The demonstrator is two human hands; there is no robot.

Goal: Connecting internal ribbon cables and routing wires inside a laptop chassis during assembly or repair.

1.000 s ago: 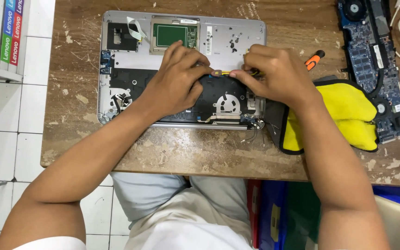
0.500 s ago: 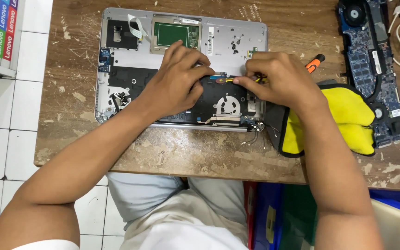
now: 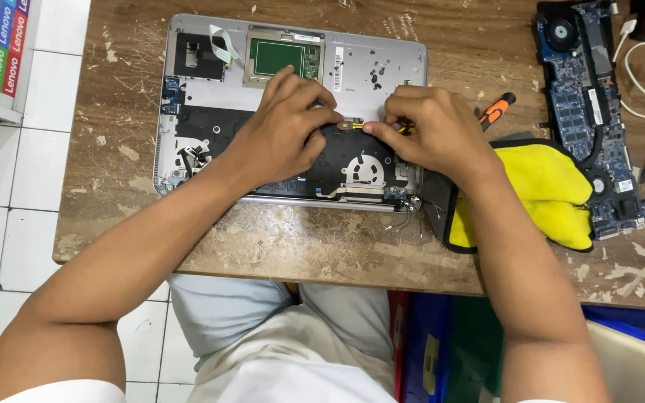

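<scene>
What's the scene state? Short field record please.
surface: worn wooden table
work item: opened laptop, internals exposed, fan visible
left hand: rests on laptop, fingertips pinching a small metal part
right hand: holds a yellow tool, tip at the part
to the right: yellow cloth, orange screwdriver, blue circuit board
</scene>
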